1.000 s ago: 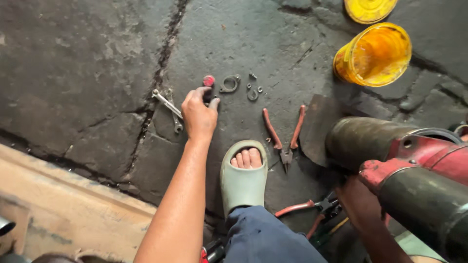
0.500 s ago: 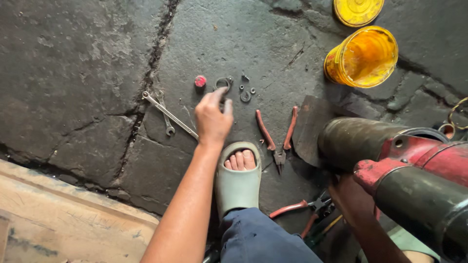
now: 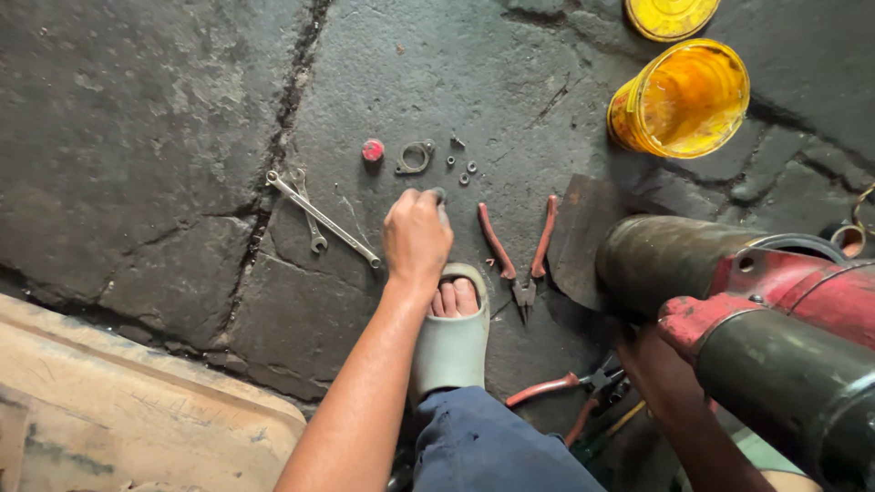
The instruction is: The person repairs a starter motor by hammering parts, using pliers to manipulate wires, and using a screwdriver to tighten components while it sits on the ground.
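A big rusty red-and-dark metal machine cylinder (image 3: 775, 310) was seen well off to the right of the left hand, filling the lower right corner. Further up on that side, a translucent yellow plastic tub (image 3: 682, 98) was lying tipped over on the cracked grey stone floor (image 3: 137, 137), with a yellow lid (image 3: 670, 14) just past it. A grey-green rubber slide sandal (image 3: 449, 342) with toes showing was planted right below the hand.

Just to the hand's right, a pair of red-handled pliers (image 3: 519, 255) was laid open; a second red-handled pair (image 3: 570, 392) was half hidden lower down by the machine. To the hand's left, two slim silver open-end wrenches (image 3: 314, 214) were crossed over each other.

The left hand (image 3: 416, 237) was curled into a loose fist, and something small and dark (image 3: 439, 195) was pinched at the fingertips, too small to identify. Just beyond the knuckles, a small grey metal ring clamp (image 3: 415, 157), a little red round cap (image 3: 372, 150) and a few tiny nuts (image 3: 463, 169) were scattered.

The right hand couldn't be made out; only a forearm (image 3: 684, 410) was visible under the machine.
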